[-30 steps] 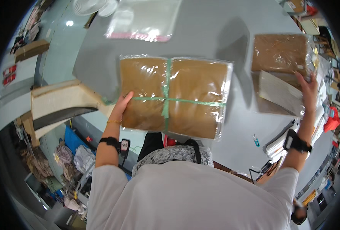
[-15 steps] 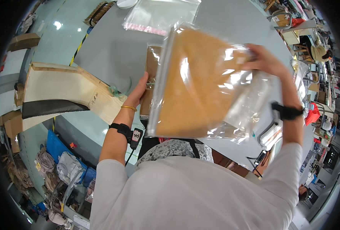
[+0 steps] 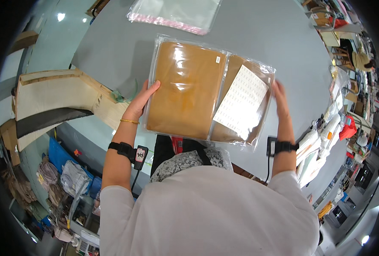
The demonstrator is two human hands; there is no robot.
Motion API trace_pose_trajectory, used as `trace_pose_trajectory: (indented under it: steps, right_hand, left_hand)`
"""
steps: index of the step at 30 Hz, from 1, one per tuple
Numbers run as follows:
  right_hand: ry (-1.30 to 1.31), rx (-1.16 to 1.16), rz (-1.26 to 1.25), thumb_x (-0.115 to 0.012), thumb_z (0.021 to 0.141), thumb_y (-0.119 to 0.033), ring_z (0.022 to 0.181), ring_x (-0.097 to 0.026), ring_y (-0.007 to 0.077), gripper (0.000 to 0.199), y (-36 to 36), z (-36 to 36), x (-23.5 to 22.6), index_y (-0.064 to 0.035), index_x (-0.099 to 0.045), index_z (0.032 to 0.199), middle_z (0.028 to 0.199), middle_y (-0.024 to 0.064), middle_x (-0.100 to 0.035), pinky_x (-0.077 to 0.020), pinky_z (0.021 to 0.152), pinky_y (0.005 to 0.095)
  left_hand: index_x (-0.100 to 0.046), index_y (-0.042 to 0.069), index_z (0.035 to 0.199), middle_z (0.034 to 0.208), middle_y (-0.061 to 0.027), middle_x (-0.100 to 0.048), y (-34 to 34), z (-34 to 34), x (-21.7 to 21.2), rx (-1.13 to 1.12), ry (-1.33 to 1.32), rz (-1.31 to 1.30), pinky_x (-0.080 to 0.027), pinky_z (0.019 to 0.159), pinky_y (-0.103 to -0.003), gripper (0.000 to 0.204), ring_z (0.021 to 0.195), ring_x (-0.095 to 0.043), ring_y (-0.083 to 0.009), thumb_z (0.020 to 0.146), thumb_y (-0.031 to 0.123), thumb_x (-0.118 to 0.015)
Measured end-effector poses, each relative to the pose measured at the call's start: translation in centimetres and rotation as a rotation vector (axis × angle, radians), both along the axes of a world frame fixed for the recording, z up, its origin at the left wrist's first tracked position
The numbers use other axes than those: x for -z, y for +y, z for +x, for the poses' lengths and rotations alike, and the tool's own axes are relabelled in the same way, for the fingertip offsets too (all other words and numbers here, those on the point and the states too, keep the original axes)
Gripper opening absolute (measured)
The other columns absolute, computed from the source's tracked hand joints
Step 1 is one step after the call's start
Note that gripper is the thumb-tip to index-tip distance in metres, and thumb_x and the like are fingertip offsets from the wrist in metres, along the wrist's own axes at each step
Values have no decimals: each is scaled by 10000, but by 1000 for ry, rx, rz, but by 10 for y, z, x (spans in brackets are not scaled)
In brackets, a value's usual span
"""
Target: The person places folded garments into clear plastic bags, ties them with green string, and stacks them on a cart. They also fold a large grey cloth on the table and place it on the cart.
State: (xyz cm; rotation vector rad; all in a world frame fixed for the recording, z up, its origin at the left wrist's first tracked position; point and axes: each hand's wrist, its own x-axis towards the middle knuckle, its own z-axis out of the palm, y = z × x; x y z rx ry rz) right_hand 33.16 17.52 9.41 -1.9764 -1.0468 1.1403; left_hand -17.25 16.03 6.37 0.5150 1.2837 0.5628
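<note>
Two hands hold a bagged brown bundle above a grey table.

The left hand [image 3: 140,102] grips the left edge of the clear plastic packet [image 3: 198,91], fingers spread over its front; the right hand [image 3: 280,99] clasps the opposite edge, fingers partly hidden behind the film. The packet holds folded brown material and a white printed sheet [image 3: 241,101] lying nearer the right hand. Beyond both hands, a stack of empty clear bags [image 3: 176,13] rests on the grey table [image 3: 275,38]. A curved pale board [image 3: 57,91] sits just outside the left hand.
</note>
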Motion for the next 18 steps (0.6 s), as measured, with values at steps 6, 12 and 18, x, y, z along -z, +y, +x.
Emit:
trace_pose_trajectory:
  steps: [6,12,18]
  right_hand:
    - [704,34,-227,-407,1010,-593,1328,-462,207,738,-68,-7,46,-57,-342,1515,1485,89,-462,-349,1127,335]
    - [684,100,-246,-410,1021,-558,1324,-475,218,704,-40,-23,38,-37,-369,1494,1465,118,-479,-371,1113,343]
    - [459,51,-52,-449,1003,-560,1321,-472,229,694,-35,-9,53,-41,-429,1463,1458,121,-483,-360,1118,373]
  left_hand:
    - [13,-65,1549,1561,-252,-266,5,1,11,15,-75,-36,-311,1142,-363,1275,1446,-308,-295,783,629,-734]
    - [-68,-73,1541,1519,-222,-352,-15,3,18,-88,-63,-3,-343,1121,-365,1184,1400,-371,-281,813,581,-735]
    - [-510,14,1379,1338,-83,-565,-23,10,27,-54,11,191,-407,1051,-337,616,1241,-514,-191,958,450,-617]
